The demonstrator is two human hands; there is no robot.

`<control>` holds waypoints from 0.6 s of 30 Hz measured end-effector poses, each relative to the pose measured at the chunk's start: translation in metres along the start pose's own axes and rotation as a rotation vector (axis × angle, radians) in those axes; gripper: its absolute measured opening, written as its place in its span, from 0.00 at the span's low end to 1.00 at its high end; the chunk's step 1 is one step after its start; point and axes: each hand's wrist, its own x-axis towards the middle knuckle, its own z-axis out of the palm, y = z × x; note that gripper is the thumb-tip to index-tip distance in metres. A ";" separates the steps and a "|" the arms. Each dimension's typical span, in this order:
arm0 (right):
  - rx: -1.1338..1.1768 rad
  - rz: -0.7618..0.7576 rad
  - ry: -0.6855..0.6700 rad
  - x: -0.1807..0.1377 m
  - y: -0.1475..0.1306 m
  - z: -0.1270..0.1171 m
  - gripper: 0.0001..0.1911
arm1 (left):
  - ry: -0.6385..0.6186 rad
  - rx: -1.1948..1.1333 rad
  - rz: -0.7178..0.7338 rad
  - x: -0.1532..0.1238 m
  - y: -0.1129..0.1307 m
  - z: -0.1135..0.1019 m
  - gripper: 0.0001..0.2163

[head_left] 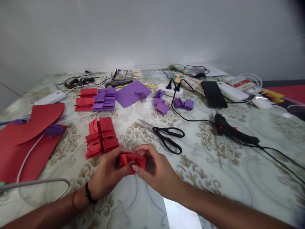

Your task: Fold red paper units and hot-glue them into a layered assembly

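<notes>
Bare forearms (219,205) slant over the desk (147,206) as left hand (107,173) and right hand (159,171) work a red paper piece (134,158).

Both hands' fingers clamp the piece between them, its grip-held folds apparently unfinished. Just beyond the grip, leftward, sit folded red pieces (93,139), seemingly done; farther off lie purple folded pieces (111,99). Large red sheets (23,154), well left of the grip, look yet to be used.

Lt soft, dimmish | tabletop (195,165) sheen — mild glare | R corners dark | wide-angle stretch, edges blurry
</notes>
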 end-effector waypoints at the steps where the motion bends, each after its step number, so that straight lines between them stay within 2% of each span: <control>1: -0.018 -0.019 0.001 0.000 0.000 0.000 0.17 | -0.007 0.014 0.013 0.000 0.000 0.000 0.09; 6: -0.085 -0.123 0.061 0.000 -0.001 0.001 0.16 | 0.027 0.026 0.148 0.002 -0.003 -0.002 0.03; 12: -0.126 -0.108 0.032 0.000 -0.004 0.006 0.04 | 0.083 0.101 0.296 -0.003 -0.008 0.005 0.05; 18: 0.012 -0.052 0.069 0.001 -0.002 0.007 0.06 | 0.177 0.301 0.469 -0.010 -0.005 0.010 0.09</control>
